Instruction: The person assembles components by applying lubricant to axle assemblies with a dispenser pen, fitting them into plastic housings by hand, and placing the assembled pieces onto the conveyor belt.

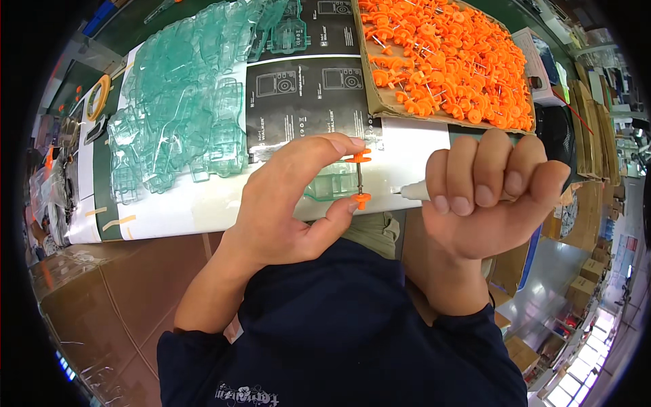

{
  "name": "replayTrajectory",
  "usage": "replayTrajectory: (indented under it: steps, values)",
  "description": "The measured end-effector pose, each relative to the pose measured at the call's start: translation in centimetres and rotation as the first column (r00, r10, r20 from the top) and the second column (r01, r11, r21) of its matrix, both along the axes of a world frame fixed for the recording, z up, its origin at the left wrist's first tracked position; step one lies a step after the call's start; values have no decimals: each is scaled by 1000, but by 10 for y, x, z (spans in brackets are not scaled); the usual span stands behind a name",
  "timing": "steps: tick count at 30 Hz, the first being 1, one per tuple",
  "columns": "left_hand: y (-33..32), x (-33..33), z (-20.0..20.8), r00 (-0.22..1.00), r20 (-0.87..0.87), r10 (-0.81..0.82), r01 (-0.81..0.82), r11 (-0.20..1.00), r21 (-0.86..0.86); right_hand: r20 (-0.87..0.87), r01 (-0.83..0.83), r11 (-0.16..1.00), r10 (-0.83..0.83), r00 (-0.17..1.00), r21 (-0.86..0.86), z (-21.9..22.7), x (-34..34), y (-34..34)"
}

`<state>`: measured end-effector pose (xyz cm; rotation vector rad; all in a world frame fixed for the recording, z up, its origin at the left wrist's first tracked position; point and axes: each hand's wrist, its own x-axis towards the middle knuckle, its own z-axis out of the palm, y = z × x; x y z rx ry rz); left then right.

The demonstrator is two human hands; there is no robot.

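Observation:
Between thumb and forefinger, my left hand pinches a wheel axle, a thin metal rod with an orange wheel at each end, held upright in the picture. Behind it, a clear green plastic shell shows partly at the table's edge; whether my left hand touches it is hidden. To the right, my right hand is closed around a small white tube with a thin tip. That tip points left toward the axle, a short gap from it. Most of the tube is hidden in the fist.
A pile of clear green plastic shells covers the table's left. A shallow cardboard box full of orange wheel axles stands at the back right. Black printed sheets lie between them. A tape roll sits far left.

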<state>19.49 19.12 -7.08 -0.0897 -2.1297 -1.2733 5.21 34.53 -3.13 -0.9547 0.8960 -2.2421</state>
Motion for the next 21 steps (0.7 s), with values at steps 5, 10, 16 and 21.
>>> replayTrajectory:
  steps: [5,10,16,21]
  values:
    - [8,-2,-3,1000,-11,3,-2,998,63,106,-76,969,103,989,-233,-5,10,-10]
    - [13,0,-6,1000,-9,-30,30,998,55,111,-16,974,42,993,-227,-8,14,-12]
    - [17,1,-8,1000,-18,-26,27,997,69,68,11,975,4,998,-222,-3,9,-9]
    - [14,2,-14,999,12,49,-48,994,-100,98,71,982,-54,994,-174,-7,8,-5]
